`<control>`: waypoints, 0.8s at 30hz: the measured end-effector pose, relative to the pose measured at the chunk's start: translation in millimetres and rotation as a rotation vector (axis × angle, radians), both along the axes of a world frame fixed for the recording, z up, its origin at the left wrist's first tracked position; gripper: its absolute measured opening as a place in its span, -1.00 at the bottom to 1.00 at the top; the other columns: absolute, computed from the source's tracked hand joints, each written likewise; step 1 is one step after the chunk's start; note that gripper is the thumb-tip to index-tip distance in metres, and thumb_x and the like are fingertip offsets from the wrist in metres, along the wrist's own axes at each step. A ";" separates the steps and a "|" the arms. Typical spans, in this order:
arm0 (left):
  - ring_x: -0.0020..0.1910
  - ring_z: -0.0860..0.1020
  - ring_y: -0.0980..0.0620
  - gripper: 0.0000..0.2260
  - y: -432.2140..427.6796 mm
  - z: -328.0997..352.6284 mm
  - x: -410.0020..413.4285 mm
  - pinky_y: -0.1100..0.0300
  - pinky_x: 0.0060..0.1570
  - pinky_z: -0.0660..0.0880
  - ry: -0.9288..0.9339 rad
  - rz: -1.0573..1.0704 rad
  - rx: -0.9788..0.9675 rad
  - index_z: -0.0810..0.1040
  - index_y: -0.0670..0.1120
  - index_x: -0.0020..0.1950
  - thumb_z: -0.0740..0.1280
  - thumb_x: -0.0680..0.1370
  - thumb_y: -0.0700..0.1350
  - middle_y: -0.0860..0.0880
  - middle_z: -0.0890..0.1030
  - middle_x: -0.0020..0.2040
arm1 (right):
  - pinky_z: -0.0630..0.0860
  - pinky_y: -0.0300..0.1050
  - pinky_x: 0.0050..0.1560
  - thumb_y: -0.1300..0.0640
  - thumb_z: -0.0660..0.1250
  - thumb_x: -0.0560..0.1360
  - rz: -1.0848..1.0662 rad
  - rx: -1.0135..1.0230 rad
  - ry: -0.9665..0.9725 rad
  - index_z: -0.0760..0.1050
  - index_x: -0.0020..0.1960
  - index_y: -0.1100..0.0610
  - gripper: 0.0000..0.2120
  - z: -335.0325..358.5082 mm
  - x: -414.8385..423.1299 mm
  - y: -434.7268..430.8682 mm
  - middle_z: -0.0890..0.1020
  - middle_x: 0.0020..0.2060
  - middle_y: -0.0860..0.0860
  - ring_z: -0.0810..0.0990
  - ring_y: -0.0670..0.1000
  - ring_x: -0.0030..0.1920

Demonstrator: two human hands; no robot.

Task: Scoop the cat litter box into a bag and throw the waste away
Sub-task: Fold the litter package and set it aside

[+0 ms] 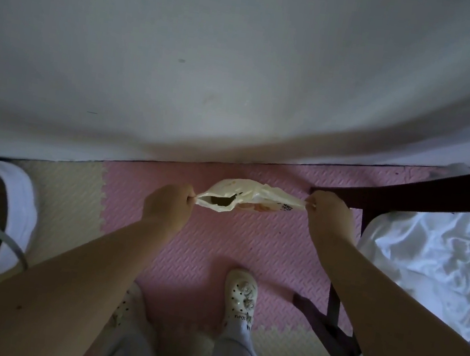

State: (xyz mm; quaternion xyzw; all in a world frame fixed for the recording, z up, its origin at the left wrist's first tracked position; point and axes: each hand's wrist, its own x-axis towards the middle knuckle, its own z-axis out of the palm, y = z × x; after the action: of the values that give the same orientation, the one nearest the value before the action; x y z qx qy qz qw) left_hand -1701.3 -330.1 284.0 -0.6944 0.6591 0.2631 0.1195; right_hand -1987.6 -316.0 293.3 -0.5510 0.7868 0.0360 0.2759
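A person stands on a pink foam mat (219,236) facing a white wall (212,69), holding a pale plastic bag (250,198) stretched between both hands above the floor; the left hand (167,207) has its fingers pinched tight on the bag's left end, where the mouth gapes a little and something dark shows inside; the right hand (329,216) has its fingers clamped on the bag's right end, beside some dark print; the bag hangs level between them, clear of the mat; at the left edge sits a white litter box (21,208), well apart from the bag; a dark chair frame (376,197) stands at the right, just behind the right hand; a white clog (241,296) rests on the mat below the bag.
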 end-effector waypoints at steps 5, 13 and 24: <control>-0.17 0.54 0.03 -0.76 1.5 24.3 -3.5 0.20 -0.26 0.39 0.010 -0.026 0.034 0.50 0.00 0.26 0.22 0.60 -0.07 0.02 0.61 -0.06 | 0.45 -0.06 -0.10 0.20 0.27 0.55 0.032 -0.021 -0.022 0.55 0.13 0.14 -0.82 29.5 8.4 3.2 0.59 0.03 0.07 0.56 0.10 0.02; 0.17 0.52 -0.01 -0.65 -6.9 209.0 14.3 0.09 0.08 0.47 0.023 -0.136 -0.169 0.39 0.00 0.39 0.19 0.60 -0.01 0.01 0.54 0.24 | 0.46 -0.06 0.12 0.07 0.21 0.58 0.356 -0.140 -0.104 0.43 0.25 0.09 -0.73 197.8 60.1 -11.9 0.51 0.15 0.01 0.48 0.05 0.18; 0.11 0.57 -0.05 -0.65 36.3 595.6 142.6 0.08 0.02 0.52 -0.122 0.125 -0.846 0.51 -0.05 0.30 0.30 0.56 0.04 -0.03 0.59 0.20 | 0.44 -0.08 0.19 -0.01 0.17 0.61 1.031 -0.737 -0.304 0.37 0.39 0.08 -0.62 569.5 228.7 -14.9 0.50 0.28 0.00 0.48 0.03 0.26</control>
State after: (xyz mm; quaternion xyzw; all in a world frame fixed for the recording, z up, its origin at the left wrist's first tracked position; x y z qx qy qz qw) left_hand -1558.7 -293.8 879.5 -0.7352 0.6572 -0.0651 -0.1529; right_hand -1758.9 -330.9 862.9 -0.9153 0.3345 -0.1867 0.1245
